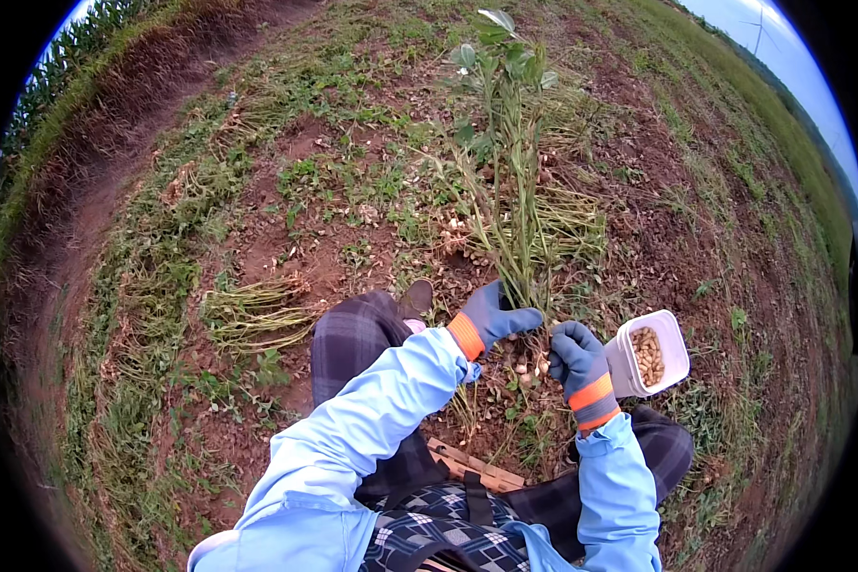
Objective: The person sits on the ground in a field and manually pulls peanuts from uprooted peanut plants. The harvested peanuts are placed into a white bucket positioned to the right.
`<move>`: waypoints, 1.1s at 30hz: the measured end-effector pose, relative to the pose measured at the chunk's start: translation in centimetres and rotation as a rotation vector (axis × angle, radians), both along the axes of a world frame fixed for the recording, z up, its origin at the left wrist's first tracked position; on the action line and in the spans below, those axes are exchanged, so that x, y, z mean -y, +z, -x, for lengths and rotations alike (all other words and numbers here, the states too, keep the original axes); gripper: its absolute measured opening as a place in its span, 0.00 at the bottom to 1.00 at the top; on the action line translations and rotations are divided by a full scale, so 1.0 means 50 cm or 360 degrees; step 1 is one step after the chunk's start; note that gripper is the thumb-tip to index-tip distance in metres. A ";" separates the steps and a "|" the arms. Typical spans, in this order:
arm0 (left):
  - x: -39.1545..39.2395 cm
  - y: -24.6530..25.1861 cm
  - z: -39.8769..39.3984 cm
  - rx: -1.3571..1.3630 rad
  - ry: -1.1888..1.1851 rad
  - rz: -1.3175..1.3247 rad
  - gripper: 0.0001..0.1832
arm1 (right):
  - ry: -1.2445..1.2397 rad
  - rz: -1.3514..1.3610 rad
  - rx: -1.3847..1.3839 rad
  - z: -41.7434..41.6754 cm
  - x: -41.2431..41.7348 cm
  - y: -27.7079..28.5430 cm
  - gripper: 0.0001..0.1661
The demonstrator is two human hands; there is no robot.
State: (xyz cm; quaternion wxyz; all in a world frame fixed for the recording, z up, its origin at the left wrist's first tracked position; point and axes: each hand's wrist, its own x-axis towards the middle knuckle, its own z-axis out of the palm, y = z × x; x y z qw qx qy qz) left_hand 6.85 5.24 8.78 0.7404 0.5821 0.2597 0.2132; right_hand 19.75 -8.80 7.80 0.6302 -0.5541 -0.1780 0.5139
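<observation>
My left hand (499, 319), in a blue-grey work glove with an orange cuff, grips the lower stems of an uprooted bunch of peanut plants (515, 171). The leafy tops point away from me and the root end faces me. At those roots, my right hand (578, 357) has its gloved fingers curled together; whether a pod is pinched in them is hidden. A few pale peanut pods (523, 369) show among the roots between my hands. Just right of my right hand, a white plastic tub (675, 346) holds a layer of peanuts in their shells (648, 355).
Pulled peanut plants (261, 314) lie on the reddish soil to the left, and another heap (568, 222) lies behind the bunch. My bent legs (350, 343) flank the work spot. A slatted orange-brown piece (475, 465) sits between them. Tall crops stand far left.
</observation>
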 end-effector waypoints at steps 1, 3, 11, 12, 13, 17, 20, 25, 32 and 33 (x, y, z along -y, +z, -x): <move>0.007 0.009 -0.001 -0.0034 0.0101 0.0031 0.25 | 0.0031 -0.0075 -0.0008 -0.004 0.001 -0.007 0.07; -0.008 -0.017 -0.003 0.0115 0.0204 -0.0140 0.29 | 0.0040 -0.0083 -0.0060 -0.005 0.000 0.002 0.07; -0.015 0.008 0.011 0.0363 0.0291 0.0124 0.15 | 0.0064 -0.0022 -0.0026 -0.002 -0.001 0.024 0.08; -0.015 0.006 0.011 0.0388 0.0308 0.0129 0.14 | 0.0085 -0.0009 0.0006 0.001 -0.001 0.030 0.08; -0.015 0.004 0.010 0.0412 0.0327 0.0134 0.12 | 0.0085 -0.0030 0.0052 0.003 -0.002 0.032 0.08; -0.024 -0.004 0.014 0.0160 0.0365 0.0020 0.09 | 0.0034 -0.0083 0.0224 0.021 -0.007 0.042 0.10; -0.033 -0.024 0.026 0.0193 0.0266 -0.0453 0.09 | 0.0103 -0.0043 0.0341 0.020 -0.006 0.038 0.14; -0.017 0.002 0.019 0.0260 0.0317 0.0158 0.09 | 0.0240 -0.0117 0.0239 0.031 -0.009 0.024 0.19; -0.002 -0.002 0.011 0.0218 0.0427 0.0138 0.11 | 0.0213 -0.0010 0.0595 0.047 -0.017 0.023 0.17; -0.004 -0.007 0.010 0.0160 0.0428 0.0133 0.11 | 0.0208 -0.0037 0.0662 0.049 -0.019 0.022 0.16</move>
